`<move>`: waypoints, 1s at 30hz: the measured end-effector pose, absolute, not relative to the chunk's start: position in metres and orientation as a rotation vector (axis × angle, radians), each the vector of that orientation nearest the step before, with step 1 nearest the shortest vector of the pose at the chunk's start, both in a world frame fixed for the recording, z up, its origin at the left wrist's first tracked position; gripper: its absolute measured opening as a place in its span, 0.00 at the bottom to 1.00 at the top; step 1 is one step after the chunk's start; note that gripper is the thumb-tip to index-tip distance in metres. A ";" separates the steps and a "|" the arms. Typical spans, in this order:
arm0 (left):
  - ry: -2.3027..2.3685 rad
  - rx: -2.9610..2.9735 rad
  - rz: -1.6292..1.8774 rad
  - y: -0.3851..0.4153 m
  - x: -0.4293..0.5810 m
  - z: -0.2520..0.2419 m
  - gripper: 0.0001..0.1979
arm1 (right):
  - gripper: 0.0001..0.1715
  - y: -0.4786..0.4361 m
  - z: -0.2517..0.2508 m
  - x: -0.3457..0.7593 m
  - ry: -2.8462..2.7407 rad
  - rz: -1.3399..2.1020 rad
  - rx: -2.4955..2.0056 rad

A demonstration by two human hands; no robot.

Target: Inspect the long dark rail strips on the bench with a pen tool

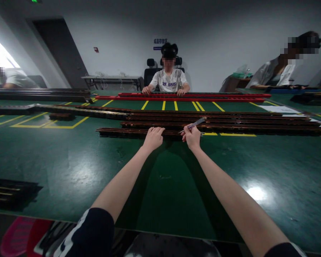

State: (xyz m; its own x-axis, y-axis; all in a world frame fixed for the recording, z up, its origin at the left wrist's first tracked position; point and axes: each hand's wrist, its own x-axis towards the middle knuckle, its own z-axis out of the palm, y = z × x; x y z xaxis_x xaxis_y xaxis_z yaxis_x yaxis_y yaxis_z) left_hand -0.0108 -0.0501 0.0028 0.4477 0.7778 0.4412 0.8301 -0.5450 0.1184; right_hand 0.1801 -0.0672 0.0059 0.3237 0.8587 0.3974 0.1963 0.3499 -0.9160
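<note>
My left hand (154, 138) lies over a long dark strip (123, 132) on the green table, its fingers bent round the strip's near edge. In my right hand (192, 137) is a slim pointed tool (199, 121) with a pale, translucent handle. Its thin metal tip points left, close above the same strip, in the gap between my hands. Whether the tip touches the strip I cannot tell. Just behind, several long dark strips (230, 123) with coppery edges lie side by side.
The green table (96, 164) carries yellow tape lines. Red rails (216, 96) lie in front of a seated person (168, 78) across from me. Dark profiles (37, 94) lie at the far left, and a short dark bundle (10, 192) at the near left. White paper (279, 109) lies at right.
</note>
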 end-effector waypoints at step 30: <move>-1.403 -2.472 -0.627 -0.047 -0.007 -0.002 0.20 | 0.16 -0.071 0.009 0.178 -1.165 0.571 -1.159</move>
